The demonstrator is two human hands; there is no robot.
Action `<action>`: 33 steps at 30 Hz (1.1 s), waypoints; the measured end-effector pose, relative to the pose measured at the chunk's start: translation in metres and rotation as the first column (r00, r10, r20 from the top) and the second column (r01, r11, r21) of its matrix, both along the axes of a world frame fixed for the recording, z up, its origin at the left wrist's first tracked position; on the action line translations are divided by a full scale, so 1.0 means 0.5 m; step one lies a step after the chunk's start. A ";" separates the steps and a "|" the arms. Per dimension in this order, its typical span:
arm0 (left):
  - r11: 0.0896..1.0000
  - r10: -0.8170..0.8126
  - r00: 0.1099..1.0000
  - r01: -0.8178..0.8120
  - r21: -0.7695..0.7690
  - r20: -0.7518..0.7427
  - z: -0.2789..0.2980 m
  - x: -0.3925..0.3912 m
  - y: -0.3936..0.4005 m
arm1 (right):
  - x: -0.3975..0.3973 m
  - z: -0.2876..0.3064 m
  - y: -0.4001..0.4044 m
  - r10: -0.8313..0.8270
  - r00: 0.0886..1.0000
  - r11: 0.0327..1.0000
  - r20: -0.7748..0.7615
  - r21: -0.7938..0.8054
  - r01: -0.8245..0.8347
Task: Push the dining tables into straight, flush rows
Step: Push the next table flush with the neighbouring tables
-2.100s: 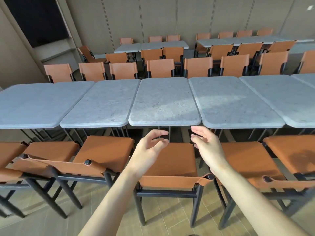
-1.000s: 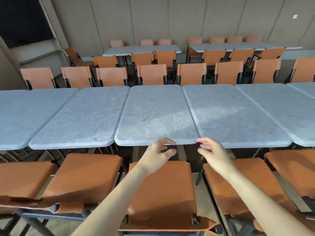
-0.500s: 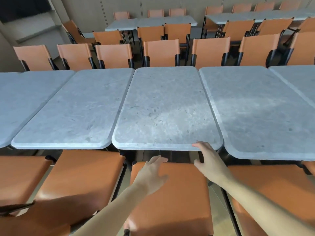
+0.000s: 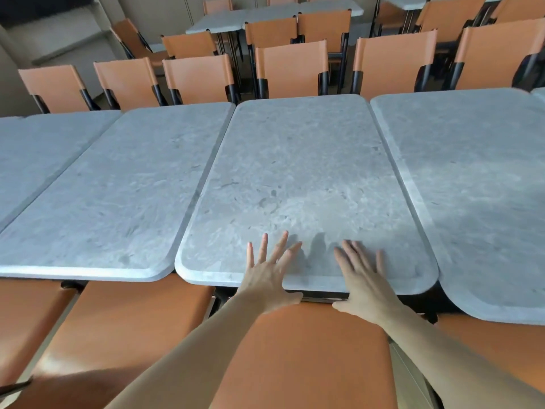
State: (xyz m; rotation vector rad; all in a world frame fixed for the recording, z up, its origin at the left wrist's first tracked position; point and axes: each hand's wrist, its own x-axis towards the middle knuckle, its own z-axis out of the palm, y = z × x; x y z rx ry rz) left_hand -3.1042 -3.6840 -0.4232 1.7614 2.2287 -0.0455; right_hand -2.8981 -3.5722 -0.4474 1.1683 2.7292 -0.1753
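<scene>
**Both hands landed flat on the middle worktop**

We had both hands on the near end of the middle worktop [image 4: 306, 184], the grey stone-look table straight ahead of us. Our left hand [image 4: 267, 276] lay palm down with its fingers [image 4: 263, 246] spread and straight, the thumb hanging below the front edge. Our right hand [image 4: 361, 276] lay just beside it, fingers [image 4: 351, 252] also straight and flat on the surface, thumb tucked under the rim. Neither hand held anything; they pressed on the slab.

Half a second earlier only the right hand's fingertips had reached the edge, while the left hand was below it over the chair seat; two seconds earlier both hands hung in the air short of the table. Since then the view had closed in and tipped down, so that the worktop filled most of the picture.

The middle worktop sat between the left worktop [image 4: 112, 196] and the right worktop [image 4: 477, 187], with thin dark seams on both sides. Its near edge lay a little forward of the left one and behind the right one. An orange chair seat [image 4: 309, 358] lay under our forearms, and a row of orange chair backs [image 4: 292, 69] stood along the far side.
</scene>
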 end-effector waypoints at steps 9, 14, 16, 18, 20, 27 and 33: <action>0.983 0.044 0.962 0.007 0.185 -0.270 -0.132 -0.031 0.015 | -0.010 -0.103 0.005 -0.013 0.989 0.934 -0.147 0.351 0.065; 0.974 0.025 0.942 0.053 0.222 -0.334 -0.158 -0.044 0.015 | -0.018 -0.120 -0.005 -0.070 0.974 0.881 -0.215 0.445 0.161; 0.964 0.027 0.931 0.072 0.256 -0.363 -0.157 -0.039 0.012 | -0.019 -0.122 -0.011 -0.078 0.966 0.859 -0.245 0.475 0.190; 0.970 0.005 0.914 0.093 0.223 -0.405 -0.152 -0.036 0.007 | -0.026 -0.121 -0.019 -0.126 0.958 0.862 -0.256 0.449 0.234; 0.973 0.005 0.897 0.098 0.211 -0.443 -0.148 -0.032 0.005 | -0.033 -0.120 -0.029 -0.179 0.955 0.875 -0.237 0.404 0.264; 0.965 0.047 0.885 0.079 0.249 -0.462 -0.163 -0.029 0.004 | -0.038 -0.115 -0.037 -0.218 0.952 0.893 -0.216 0.349 0.284; 0.952 0.104 0.873 0.052 0.303 -0.476 -0.166 -0.015 0.006 | -0.038 -0.115 -0.036 -0.220 0.953 0.895 -0.209 0.346 0.283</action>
